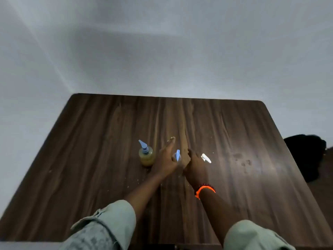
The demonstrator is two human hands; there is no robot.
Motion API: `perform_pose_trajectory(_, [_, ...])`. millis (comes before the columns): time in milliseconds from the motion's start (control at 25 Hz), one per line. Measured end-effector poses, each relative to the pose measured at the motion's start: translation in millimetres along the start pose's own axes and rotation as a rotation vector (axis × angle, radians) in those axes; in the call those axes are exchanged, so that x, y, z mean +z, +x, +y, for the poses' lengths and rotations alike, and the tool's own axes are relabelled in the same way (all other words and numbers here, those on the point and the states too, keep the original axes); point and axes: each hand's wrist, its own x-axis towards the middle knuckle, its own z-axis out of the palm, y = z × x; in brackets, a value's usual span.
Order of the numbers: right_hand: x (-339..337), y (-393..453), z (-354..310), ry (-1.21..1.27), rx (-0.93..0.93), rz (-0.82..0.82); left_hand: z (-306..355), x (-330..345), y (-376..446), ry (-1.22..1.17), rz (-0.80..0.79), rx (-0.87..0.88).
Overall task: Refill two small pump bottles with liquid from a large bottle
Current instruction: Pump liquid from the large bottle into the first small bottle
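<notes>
Blue pump head (178, 155) shows between my hands: left hand (166, 160) reaches with straight fingers, right hand (195, 166) grip unclear. The filled small bottle (146, 156) stands touching-close on the worktop (234, 132); I risk toppling it.

A plain indoor room, possibly domestic, is indicated by a dark wood-grain table (225, 141) set against bare white walls (162, 60) beyond the fingers (171, 140).
</notes>
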Motion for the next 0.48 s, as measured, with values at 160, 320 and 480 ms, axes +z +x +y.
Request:
perform_pose_trajectory(160, [21,9,2,0.081,0.026,-0.106,-13,5,7,0.014,-0.201,-0.057])
perform_pose_trajectory(320, [39,21,10,0.236,0.07,-0.103,-16,7,17,0.051,-0.23,-0.079])
perform_pose_trajectory(480, [49,22,20,0.305,0.118,-0.171,-25,9,12,0.04,-0.16,-0.095])
